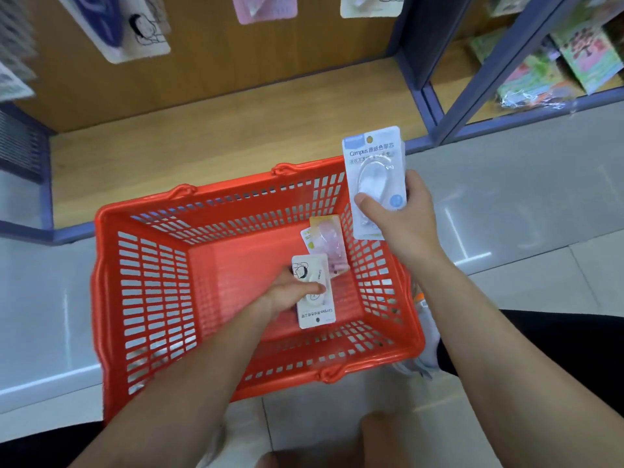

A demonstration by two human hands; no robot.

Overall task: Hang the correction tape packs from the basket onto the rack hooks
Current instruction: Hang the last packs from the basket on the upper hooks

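Observation:
A red plastic basket [155, 285] stands on the tiled floor in front of a wooden shelf. My left hand [290, 292] reaches down inside it and grips a white correction tape pack [315, 298] with a cartoon figure on its card. Beside that pack, at the basket's far right, lie a pink pack [329, 244] and another pack [308, 238] partly under it. My right hand [398, 217] holds a pale blue Campus pack [373, 167] upright above the basket's right rim. Along the top edge, packs hang on the rack: a dark blue and white one [131, 28], a pink one [265, 6] and a cream one [369, 5].
The low wooden shelf board [219, 130] with a blue-grey frame runs behind the basket. A second shelf unit [553, 69] at the right holds colourful wrapped goods. My knees and a light shoe show at the bottom of the view.

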